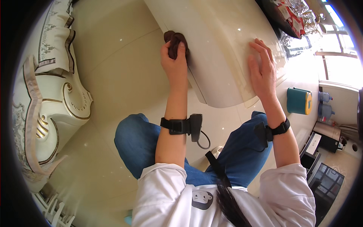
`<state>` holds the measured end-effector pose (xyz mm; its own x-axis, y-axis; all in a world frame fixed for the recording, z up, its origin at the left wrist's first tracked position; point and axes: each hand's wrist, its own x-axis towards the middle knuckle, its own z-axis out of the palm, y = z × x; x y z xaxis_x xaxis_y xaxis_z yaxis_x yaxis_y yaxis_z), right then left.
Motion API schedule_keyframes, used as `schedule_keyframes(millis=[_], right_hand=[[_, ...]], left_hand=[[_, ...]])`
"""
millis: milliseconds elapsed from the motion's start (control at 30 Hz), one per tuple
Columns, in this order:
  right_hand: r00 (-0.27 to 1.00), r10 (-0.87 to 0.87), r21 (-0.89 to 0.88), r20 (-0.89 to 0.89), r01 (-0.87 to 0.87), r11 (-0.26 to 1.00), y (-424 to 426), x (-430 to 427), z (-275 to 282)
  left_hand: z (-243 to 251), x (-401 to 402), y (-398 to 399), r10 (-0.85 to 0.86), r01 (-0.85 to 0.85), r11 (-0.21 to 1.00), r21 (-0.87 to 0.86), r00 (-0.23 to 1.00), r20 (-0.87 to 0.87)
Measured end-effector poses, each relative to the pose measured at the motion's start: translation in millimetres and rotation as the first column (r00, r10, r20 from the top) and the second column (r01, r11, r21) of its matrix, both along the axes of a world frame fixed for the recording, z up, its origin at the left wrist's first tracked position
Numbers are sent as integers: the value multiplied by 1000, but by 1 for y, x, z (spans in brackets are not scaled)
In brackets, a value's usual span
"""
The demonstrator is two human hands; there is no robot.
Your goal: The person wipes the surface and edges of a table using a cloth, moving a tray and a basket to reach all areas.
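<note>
My left hand (174, 65) grips a bunched dark brown cloth (175, 42) between thumb and fingers. The cloth lies against the lower edge of the white side panel of a low table (211, 71). My right hand (264, 66) rests with fingers spread a little on the table's top, which appears to bear a translucent cover (232, 34). That hand holds nothing. Black straps with small devices sit around both forearms. The underside of the cloth and my left fingertips are hidden.
A black tray (279, 21) with red packets and glassware stands at the table's far side. A teal bin with a yellow lid (299, 100) is on the floor to the right, near water bottles (325, 110). A white ornate sofa (63, 96) stands left, across the tiled floor (122, 71).
</note>
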<state>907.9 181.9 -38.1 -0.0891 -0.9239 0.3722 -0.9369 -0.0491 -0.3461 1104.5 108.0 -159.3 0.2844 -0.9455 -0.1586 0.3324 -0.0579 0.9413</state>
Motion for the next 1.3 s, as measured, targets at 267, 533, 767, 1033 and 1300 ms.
schedule_keyframes(millis=[267, 533, 767, 1033, 1300], right_hand=[[999, 2, 35, 46, -3, 999, 2, -3, -4], [998, 19, 167, -62, -8, 986, 1, 28, 6], [940, 28, 151, -340, 26, 988, -2, 74, -6], [918, 33, 156, -395, 31, 987, -5, 78, -5], [912, 42, 131, -408, 13, 991, -8, 77, -6]], left_hand=[[16, -3, 10, -18, 22, 999, -35, 995, 101], [13, 4, 5, -83, 83, 997, -6, 997, -9], [21, 6, 2, -118, 142, 983, 119, 974, -192], [14, 11, 0, -160, 184, 974, 132, 972, -172], [-13, -7, 7, 13, -13, 1000, 5, 1000, -11]])
